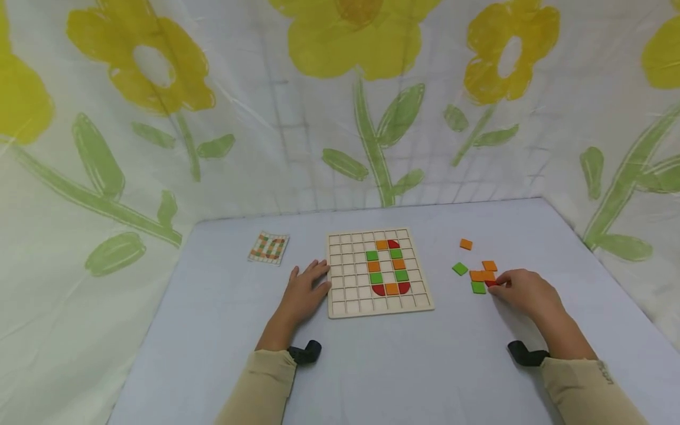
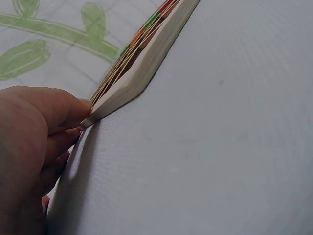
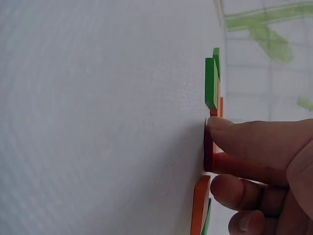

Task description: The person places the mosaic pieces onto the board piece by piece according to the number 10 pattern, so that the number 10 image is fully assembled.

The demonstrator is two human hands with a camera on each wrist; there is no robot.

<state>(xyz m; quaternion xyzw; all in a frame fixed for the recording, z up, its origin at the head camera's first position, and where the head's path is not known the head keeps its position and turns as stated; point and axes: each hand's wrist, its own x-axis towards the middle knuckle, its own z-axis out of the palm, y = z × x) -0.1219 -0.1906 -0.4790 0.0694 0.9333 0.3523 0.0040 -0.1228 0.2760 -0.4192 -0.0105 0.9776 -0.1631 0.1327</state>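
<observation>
A pale wooden grid board [image 1: 345, 295] lies mid-table. Red, orange and green tiles sit in its right half, forming a tall ring; its corner pieces are red with one rounded side, apart from an orange one at top left. My left hand [image 1: 307, 294] rests at the board's left edge, fingertips touching it; in the left wrist view the thumb [image 2: 73, 107] meets the rim. On the right, my right hand [image 1: 528, 293] pinches a red tile [image 3: 209, 147] between thumb and finger, low at the tabletop. Loose orange tiles [image 1: 489, 265] and green tiles [image 1: 478, 287] lie beside it.
A small printed pattern card [image 1: 269, 248] lies left of the board, showing coloured squares on a grid. One orange tile [image 1: 466, 244] lies apart at the back. A white curtain [image 1: 239, 177] with painted flowers hangs behind the pale table [image 1: 382, 366].
</observation>
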